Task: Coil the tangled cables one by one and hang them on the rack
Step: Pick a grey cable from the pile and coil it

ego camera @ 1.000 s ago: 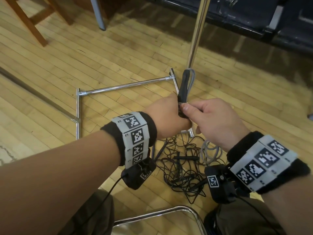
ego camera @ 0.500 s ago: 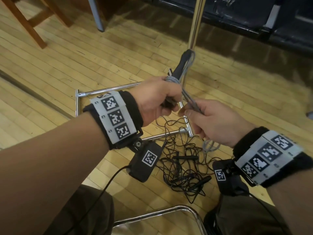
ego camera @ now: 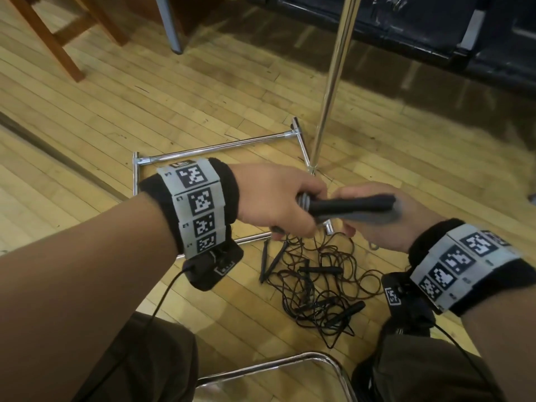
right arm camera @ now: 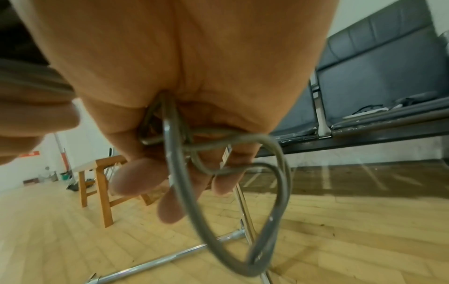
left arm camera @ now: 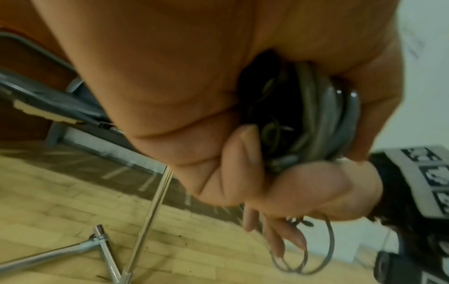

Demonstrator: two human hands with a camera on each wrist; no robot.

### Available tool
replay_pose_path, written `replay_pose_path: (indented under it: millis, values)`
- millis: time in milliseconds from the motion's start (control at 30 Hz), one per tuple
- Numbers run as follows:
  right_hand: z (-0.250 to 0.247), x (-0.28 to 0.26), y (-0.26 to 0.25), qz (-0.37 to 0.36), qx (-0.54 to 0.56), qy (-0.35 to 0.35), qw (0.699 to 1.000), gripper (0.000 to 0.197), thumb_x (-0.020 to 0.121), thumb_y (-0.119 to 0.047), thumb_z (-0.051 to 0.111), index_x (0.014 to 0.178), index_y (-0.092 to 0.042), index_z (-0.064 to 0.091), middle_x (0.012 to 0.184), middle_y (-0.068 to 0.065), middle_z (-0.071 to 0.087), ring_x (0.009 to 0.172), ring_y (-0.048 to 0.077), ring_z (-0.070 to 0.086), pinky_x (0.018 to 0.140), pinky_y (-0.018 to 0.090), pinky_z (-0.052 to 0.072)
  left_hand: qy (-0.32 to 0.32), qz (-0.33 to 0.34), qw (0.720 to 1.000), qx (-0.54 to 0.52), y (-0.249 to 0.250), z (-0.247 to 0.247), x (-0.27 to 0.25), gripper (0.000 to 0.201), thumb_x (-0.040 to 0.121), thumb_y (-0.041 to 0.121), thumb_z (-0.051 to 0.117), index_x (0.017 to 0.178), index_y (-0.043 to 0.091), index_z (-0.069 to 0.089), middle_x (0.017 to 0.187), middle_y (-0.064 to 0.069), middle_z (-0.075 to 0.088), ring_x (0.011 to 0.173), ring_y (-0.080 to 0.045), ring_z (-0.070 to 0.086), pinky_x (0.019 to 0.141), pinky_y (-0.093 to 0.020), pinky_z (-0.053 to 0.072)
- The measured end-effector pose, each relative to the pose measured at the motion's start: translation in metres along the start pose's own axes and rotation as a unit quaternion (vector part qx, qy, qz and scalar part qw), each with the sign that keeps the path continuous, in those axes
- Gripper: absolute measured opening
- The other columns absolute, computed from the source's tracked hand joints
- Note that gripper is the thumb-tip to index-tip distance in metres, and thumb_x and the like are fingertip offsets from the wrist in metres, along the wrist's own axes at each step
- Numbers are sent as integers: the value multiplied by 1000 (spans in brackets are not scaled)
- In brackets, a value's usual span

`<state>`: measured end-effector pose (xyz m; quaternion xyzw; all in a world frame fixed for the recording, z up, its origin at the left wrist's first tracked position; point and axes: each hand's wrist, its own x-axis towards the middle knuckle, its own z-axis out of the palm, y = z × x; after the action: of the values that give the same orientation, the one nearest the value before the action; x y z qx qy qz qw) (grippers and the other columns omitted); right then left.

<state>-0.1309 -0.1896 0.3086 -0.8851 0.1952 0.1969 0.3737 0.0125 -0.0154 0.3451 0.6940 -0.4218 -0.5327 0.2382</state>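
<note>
Your left hand (ego camera: 278,204) is clamped around one end of the bundle (ego camera: 351,208), fingers and thumb curled over the grey turns wound there; the left wrist view shows those turns packed tight in your fist. Your right hand (ego camera: 385,224) cups the other end from beneath, and in the right wrist view its fingers (right arm camera: 170,199) are curled on loose grey loops (right arm camera: 267,192) that hang free under the palm.

The bundle lies level between your hands, just above the floor pile. It looks light, so weight is not the worry. The dark handle part seems stiff enough to give you a firm grip, while the grey cable (left arm camera: 340,119) looks smooth and springy, and likely to uncoil if you ease off. Keep hold over the wound turns, not the slack, and gather the hanging loops before you let go of anything.

Below, the thin black cords (ego camera: 319,285) lie tangled on the wooden floor (ego camera: 145,97); they look soft and prone to snag. The rack's upright pole (ego camera: 333,82) stands just beyond your hands, rising from its chrome base (ego camera: 217,147).
</note>
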Motion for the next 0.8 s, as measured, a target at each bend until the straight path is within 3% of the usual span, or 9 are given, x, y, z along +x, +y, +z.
replay_pose_path:
  millis: [33,100,200,267,333,467,633,733,800]
  values:
    - [-1,1,-1,-20,-59,-4,998,14,91,-26,71,99,-36,68,77,-7,68,65,0,60,58,21,49,-18,-16,1000,18,-2,1,-1,17,90,23,76,100,29,63,76,4,69,64,-12,68,61,-21,54]
    - [-3,2,-2,-31,-137,-10,990,26,84,-32,79,104,-42,65,84,-17,68,80,-3,62,71,21,51,-41,-36,997,51,-3,4,-1,21,91,23,73,108,28,62,77,5,68,63,-9,67,62,-21,54]
    - [-5,0,-3,-11,-146,38,988,26,83,-43,72,107,-51,62,96,-26,64,99,2,60,95,34,47,-60,-66,989,114,-2,7,-2,31,91,27,72,117,37,59,81,8,68,62,-2,67,57,-16,51]
    - [-8,-2,-1,-2,-178,68,982,28,83,-43,66,109,-53,63,106,-28,58,112,5,52,112,44,33,-72,-94,975,188,-2,10,-1,33,92,31,71,120,40,55,86,6,69,65,-3,66,56,-18,49]
    - [-9,-4,1,12,-204,65,977,29,84,-46,65,111,-55,62,113,-26,53,120,8,43,119,49,20,-73,-115,956,260,-4,13,1,32,93,34,70,119,40,51,91,4,69,68,-9,66,56,-22,48]
    - [-7,-4,-2,15,-211,54,976,21,86,-48,62,106,-53,64,103,-25,54,112,10,45,118,47,19,-46,-153,921,355,-11,20,8,34,95,33,65,127,38,53,93,5,65,77,-12,64,56,-24,42]
    - [-2,-2,-6,21,-210,80,974,12,87,-46,60,98,-46,65,95,-21,57,103,10,52,111,43,24,58,-223,888,398,-26,7,14,21,99,27,62,119,25,57,84,5,55,68,-9,49,53,-23,32]
    - [1,-2,-8,53,-227,53,971,10,91,-45,56,97,-42,64,92,-20,61,96,11,57,99,41,30,135,-235,882,386,-29,-4,12,19,97,29,62,114,26,53,86,4,57,70,-11,51,53,-25,33]
    - [2,-2,-8,89,-247,28,964,12,95,-43,53,101,-41,63,92,-17,63,90,12,58,89,40,32,152,-215,886,381,-28,-4,13,19,96,31,62,112,29,51,87,4,58,71,-11,52,52,-26,33]
